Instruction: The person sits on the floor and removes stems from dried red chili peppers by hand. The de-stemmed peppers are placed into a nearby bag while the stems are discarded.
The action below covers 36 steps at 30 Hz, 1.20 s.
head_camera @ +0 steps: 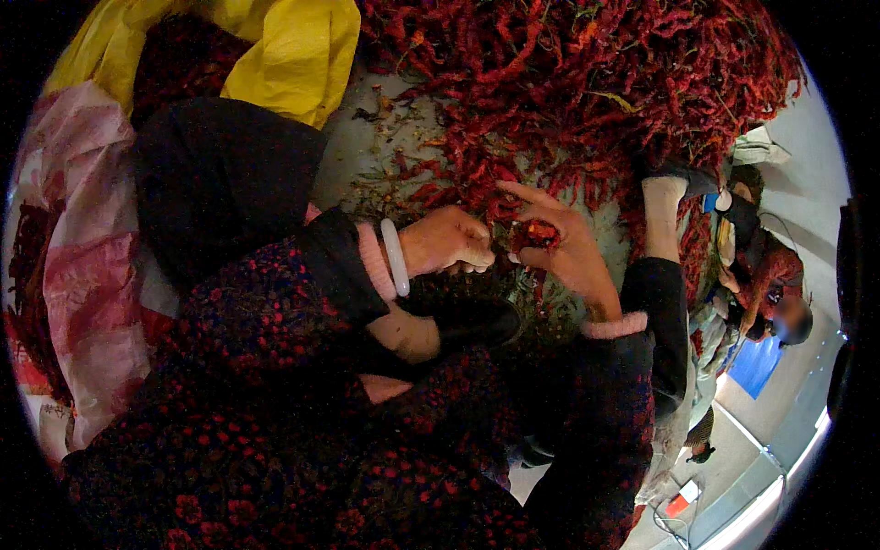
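My left hand [450, 240], with a pale bangle at its wrist, has its fingers curled over the chillies; whether anything is between the fingertips cannot be seen. Facing it across a small gap, my right hand [567, 237] holds a few dried red chillies [540, 234] in its curled lower fingers, the index finger stretched out towards the left. Beyond both hands spreads a large heap of dried red chillies [550, 82], some with stems. Loose chillies, stems and bits [392, 182] lie on the pale ground sheet [344, 161] near the left hand.
A yellow sack [295, 62] with dark red contents stands at upper left, a pink and white sack [96, 275] below it. A black shoe [474, 323] is just under my hands. At right are another person [766, 268], a blue object [756, 364] and cables.
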{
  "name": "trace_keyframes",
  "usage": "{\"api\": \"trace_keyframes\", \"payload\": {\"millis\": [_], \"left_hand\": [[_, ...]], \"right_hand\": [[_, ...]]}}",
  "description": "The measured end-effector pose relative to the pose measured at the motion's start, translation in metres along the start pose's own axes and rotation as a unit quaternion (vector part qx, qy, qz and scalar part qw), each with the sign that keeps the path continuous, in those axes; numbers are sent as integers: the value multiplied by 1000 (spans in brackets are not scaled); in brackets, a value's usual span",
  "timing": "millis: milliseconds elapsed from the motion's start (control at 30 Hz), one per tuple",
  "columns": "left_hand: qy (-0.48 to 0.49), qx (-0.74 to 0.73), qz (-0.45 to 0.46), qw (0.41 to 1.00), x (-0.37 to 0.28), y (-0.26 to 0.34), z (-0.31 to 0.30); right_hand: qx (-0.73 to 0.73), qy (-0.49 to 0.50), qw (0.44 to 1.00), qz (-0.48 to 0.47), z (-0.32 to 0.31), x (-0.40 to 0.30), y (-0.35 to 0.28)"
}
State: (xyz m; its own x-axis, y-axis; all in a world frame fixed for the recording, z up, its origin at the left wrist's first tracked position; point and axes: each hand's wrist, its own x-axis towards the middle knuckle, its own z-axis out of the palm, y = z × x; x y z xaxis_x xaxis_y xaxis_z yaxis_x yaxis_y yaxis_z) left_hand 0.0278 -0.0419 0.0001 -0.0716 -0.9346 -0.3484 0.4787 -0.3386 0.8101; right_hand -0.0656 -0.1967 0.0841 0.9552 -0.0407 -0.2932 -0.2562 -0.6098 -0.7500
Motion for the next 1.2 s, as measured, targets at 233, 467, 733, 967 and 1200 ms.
{"api": "trace_keyframes", "payload": {"millis": [233,467,733,967,1200], "left_hand": [[-6,-36,-10,999,-1,0,-3],[-48,-47,9,998,-2,2,-6],[-268,195,113,937,-2,-22,13],[-175,399,226,871,-2,-29,13],[257,46,290,921,-6,-17,-34]], "right_hand": [[130,-43,985,105,7,6,13],[31,82,982,169,2,-9,8],[407,322,827,217,-29,-37,9],[530,325,753,215,-32,-59,20],[464,280,825,163,-10,-49,-35]]}}
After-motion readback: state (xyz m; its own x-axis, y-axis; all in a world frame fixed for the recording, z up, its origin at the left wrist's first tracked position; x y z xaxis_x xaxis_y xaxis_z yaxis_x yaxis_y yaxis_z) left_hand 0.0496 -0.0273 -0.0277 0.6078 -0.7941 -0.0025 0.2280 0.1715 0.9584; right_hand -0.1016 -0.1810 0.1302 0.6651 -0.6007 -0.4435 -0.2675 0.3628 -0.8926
